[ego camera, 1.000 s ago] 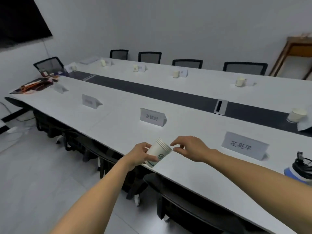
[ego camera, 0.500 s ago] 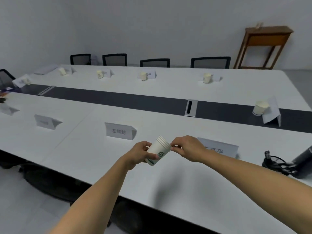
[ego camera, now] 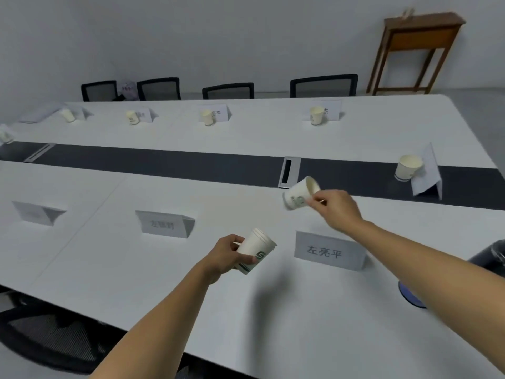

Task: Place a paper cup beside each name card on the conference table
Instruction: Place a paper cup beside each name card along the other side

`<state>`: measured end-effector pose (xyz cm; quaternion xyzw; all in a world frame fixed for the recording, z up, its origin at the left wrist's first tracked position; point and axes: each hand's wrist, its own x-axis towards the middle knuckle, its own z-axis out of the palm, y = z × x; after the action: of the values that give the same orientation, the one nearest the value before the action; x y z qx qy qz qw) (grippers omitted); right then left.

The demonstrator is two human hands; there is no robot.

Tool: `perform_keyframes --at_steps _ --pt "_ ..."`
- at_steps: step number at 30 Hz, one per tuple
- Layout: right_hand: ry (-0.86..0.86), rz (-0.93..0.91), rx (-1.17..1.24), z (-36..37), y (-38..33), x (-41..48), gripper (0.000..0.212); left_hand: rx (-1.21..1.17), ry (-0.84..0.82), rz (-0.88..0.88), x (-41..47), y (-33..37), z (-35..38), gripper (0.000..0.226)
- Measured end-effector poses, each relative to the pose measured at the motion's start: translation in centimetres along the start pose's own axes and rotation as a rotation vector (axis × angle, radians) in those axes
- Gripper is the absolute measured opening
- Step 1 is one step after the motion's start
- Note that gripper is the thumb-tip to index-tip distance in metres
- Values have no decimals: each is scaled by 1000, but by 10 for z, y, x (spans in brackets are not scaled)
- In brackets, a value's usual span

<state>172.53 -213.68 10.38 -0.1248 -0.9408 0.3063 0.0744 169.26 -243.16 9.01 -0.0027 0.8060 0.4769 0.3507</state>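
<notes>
My left hand [ego camera: 225, 255] grips a tilted stack of white paper cups [ego camera: 255, 251] with a green logo, above the near side of the white conference table [ego camera: 136, 283]. My right hand [ego camera: 337, 206] holds a single paper cup [ego camera: 299, 193] by its rim, tilted, in the air beyond the nearest name card [ego camera: 328, 251]. Another name card [ego camera: 164, 224] stands to the left with no cup by it, and a third name card [ego camera: 35, 213] further left. Across the table, cups [ego camera: 316, 115] stand by the far name cards. One cup [ego camera: 407, 168] stands by the end card.
A dark strip [ego camera: 164, 166] with a cable port [ego camera: 288, 172] runs down the table's middle. Black chairs [ego camera: 323, 86] line the far side. A wooden stand [ego camera: 418, 50] is at the back right. A dark bottle [ego camera: 489, 255] lies at the right edge.
My right hand has pulled one cup off the stack and carried it up and to the right, past the nearest name card. The view has swung right.
</notes>
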Motion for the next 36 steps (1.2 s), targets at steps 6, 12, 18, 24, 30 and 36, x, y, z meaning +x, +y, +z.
perform_keyframes --at_steps 6,12,18,24,30,36 --pt "-113 233 -365 35 79 25 23 -16 3 -50 15 -9 3 82" --pt "-232 315 -491 67 105 28 24 -28 17 -126 23 -30 -1 83" --pt "-284 358 -503 76 99 26 27 -36 21 -142 25 -41 -11 83" --pt "-171 266 -485 70 61 21 26 -61 26 -91 15 -54 -35 74" --pt "-156 141 -488 94 -32 -11 27 -69 59 -26 -28 -90 -87 70" --pt "-150 82 -461 147 -138 -71 30 -41 53 36 -95 -144 -164 69"
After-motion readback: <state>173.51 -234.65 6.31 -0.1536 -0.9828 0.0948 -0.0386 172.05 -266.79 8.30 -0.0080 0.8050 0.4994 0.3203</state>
